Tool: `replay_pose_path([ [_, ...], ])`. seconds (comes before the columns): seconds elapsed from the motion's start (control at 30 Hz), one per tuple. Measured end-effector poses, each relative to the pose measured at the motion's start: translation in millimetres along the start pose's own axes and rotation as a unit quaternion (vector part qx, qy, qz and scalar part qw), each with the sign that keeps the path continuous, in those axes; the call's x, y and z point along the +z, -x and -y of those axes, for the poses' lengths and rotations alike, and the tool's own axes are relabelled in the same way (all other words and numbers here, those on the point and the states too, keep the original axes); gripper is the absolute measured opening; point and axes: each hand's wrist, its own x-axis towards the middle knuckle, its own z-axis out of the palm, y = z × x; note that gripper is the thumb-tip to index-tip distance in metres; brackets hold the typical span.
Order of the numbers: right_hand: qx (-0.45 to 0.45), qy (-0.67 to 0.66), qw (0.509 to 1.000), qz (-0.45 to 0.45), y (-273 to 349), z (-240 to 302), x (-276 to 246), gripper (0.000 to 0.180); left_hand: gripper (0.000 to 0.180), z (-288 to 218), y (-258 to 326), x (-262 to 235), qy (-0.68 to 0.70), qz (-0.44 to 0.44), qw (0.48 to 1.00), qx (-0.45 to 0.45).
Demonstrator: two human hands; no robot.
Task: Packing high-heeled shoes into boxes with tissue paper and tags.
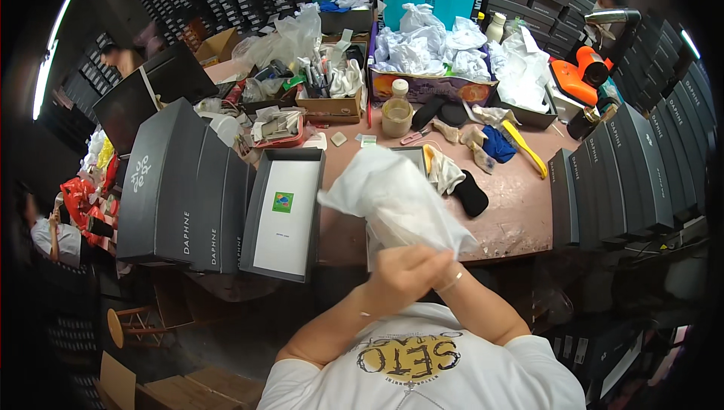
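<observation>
Both hands (411, 274) clasped together, gripping white bag (396, 199)

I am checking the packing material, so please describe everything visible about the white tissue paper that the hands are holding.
The white tissue paper looks thin, soft and slightly translucent, with many creases. It is one crumpled sheet, gathered at its lower end, where the left hand and right hand pinch it together. From there it fans upward and leftward, lifted over the near edge of the pink table. It partly hides an open box behind it.
</observation>
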Motion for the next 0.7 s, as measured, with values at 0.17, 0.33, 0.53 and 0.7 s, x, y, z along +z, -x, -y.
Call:
replay_pose_path([
  [0.17, -0.022, 0.25, 0.967, 0.052, -12, 15, -33, 0.038, 0.029, -9, 29, 29, 0.085, 0.063, 0.994, 0.035],
  [0.33, -0.055, 0.38, 0.922, 0.048, -20, 10, -36, 0.038, 0.028, -31, 40, 48, 0.184, 0.157, 0.969, 0.057],
  [0.53, -0.183, 0.517, 0.831, 0.089, 35, 1, -19, 0.037, 0.109, 11, 70, 3, 0.441, -0.238, 0.75, -0.431],
  [0.7, -0.211, 0.725, 0.617, 0.222, 36, -43, -7, 0.037, 0.083, 52, 85, -47, 0.397, -0.338, 0.701, -0.487],
])
